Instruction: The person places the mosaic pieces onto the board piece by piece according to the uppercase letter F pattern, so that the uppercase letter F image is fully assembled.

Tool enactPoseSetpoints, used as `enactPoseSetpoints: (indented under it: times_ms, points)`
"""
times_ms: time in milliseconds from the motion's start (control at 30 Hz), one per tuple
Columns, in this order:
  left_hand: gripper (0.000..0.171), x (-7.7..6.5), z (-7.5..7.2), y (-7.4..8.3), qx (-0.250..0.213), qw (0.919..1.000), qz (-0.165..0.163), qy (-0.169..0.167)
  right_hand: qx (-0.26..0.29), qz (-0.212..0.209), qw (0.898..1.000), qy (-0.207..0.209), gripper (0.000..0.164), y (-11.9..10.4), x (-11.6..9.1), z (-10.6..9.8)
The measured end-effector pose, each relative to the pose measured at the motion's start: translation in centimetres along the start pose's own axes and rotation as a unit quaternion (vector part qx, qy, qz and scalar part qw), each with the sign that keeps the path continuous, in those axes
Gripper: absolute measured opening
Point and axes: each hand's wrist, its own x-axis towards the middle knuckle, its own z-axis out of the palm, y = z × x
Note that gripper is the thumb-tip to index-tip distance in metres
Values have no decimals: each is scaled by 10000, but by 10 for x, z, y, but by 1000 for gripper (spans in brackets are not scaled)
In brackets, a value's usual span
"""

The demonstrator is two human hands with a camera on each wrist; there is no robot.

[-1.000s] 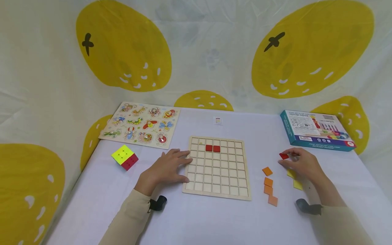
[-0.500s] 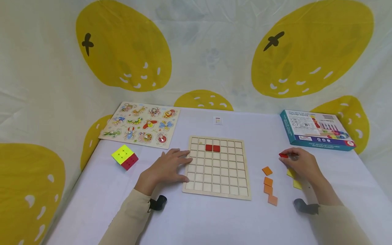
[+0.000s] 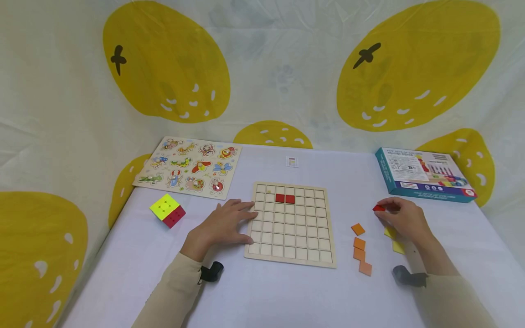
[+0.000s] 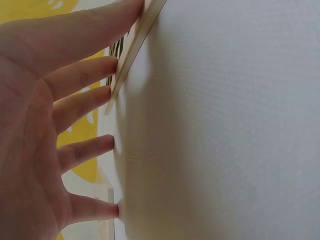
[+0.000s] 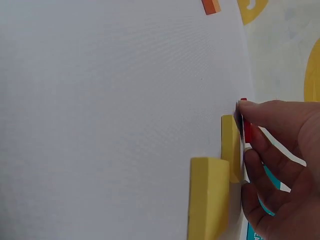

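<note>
A wooden grid board [image 3: 283, 264] lies mid-table, with two red square tiles [image 3: 290, 199] side by side in its second row. Spread along the board's left edge is my left hand [image 3: 223, 223], fingers extended, thumb and fingertips on the frame. In the left wrist view its fingers [image 4: 82, 152] reach down to the cloth and the board's edge. Right of the board, my right hand [image 3: 404, 221] pinches a red tile [image 3: 379, 208] between thumb and fingers, low over the cloth. The right wrist view shows this red tile edge-on, behind two yellow tiles [image 5: 207, 195].
Several orange tiles [image 3: 359, 243] lie between the board and my right hand. An insect puzzle board [image 3: 193, 159] and a puzzle cube [image 3: 167, 211] are at the left. A teal toy box [image 3: 426, 175] stands back right; a small printed card [image 3: 292, 161] lies beyond the grid.
The red tile in my right hand has tipped from fairly flat to more tilted, and the right wrist has shifted slightly left. My left hand and the board look unchanged.
</note>
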Motion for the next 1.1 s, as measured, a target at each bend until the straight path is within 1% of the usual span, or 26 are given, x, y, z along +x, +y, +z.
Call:
enactPoseSetpoints:
  times_ms: [233,367,567,667,900,1100]
  points:
    - [73,0,0,0,21,10000,-21,-30,273,-42,9996,50,58,-9,-3,-9]
    - [73,0,1,0,22,10000,-22,-39,358,-241,9989,198,54,-20,-4,-13]
    - [73,-1,0,0,-8,10000,-9,-33,472,-798,9947,446,38,-38,-6,-18]
    - [72,-1,-1,0,-15,10000,-1,-23,546,-967,9926,496,37,-44,-6,-19]
    - [72,0,-1,1,4,10000,-24,-35,579,-888,9930,528,41,-54,-4,-16]
    - [73,-1,-1,2,-25,9999,-89,-83,675,-1100,9898,601,37,-64,-4,-13]
